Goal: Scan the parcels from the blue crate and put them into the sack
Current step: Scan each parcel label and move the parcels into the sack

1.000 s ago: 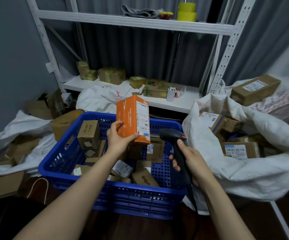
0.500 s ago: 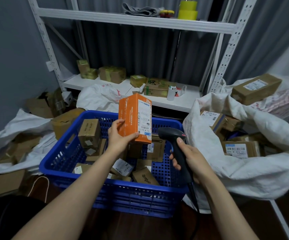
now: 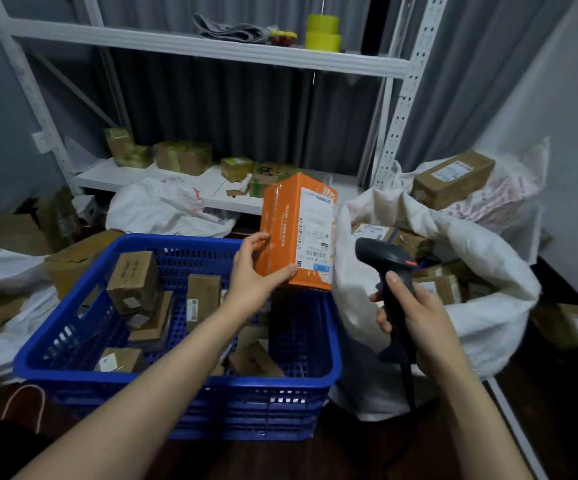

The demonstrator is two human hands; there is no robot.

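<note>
A white rack [image 3: 211, 53] stands well behind both grips, with cartons [image 3: 183, 157] on its lower shelf. The sack [image 3: 488, 306] lies open just right of the right hand's grip and behind it, with labelled boxes [image 3: 443, 287] inside and its near wall showing between the two grips. The crate [image 3: 190, 393] sits below the left hand's grip and spreads to the left of it, with brown parcels [image 3: 135, 282] on its floor. The orange box [image 3: 280, 237] stands nearly upright in the left grip, above the crate's far right corner, its white label turned towards the right grip. The scanner [image 3: 384, 258] rises out of the right grip, its head near the box but apart from it. The left hand [image 3: 253, 278] grips the box's lower left, thumb along the front. The right hand [image 3: 422, 320] is curled round the scanner's handle.
</note>
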